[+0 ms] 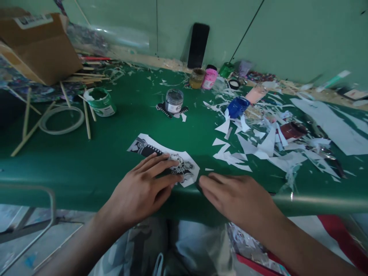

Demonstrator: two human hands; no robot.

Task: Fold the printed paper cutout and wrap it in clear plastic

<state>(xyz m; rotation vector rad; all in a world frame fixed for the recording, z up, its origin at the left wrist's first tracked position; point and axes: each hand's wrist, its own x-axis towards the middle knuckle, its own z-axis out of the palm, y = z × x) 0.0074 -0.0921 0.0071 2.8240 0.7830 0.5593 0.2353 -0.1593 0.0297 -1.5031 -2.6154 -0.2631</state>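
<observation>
A white paper cutout with a black printed figure (149, 147) lies near the front edge of the green table (86, 161). My left hand (142, 189) lies flat on the cutout's near part, fingers stretched out and pressing it down. My right hand (232, 195) rests on the table just right of the cutout, fingers together and pointing left toward its corner; its fingertips are blurred, and I cannot see anything in them.
Several paint jars stand behind: a green one (101, 101), a grey one (174, 101), a blue one (238, 106) and a red one (291, 130). White paper scraps (258, 145) cover the right side. A cardboard box (40, 46), wooden sticks and a tape ring (61, 119) sit far left. A phone (198, 45) leans on the wall.
</observation>
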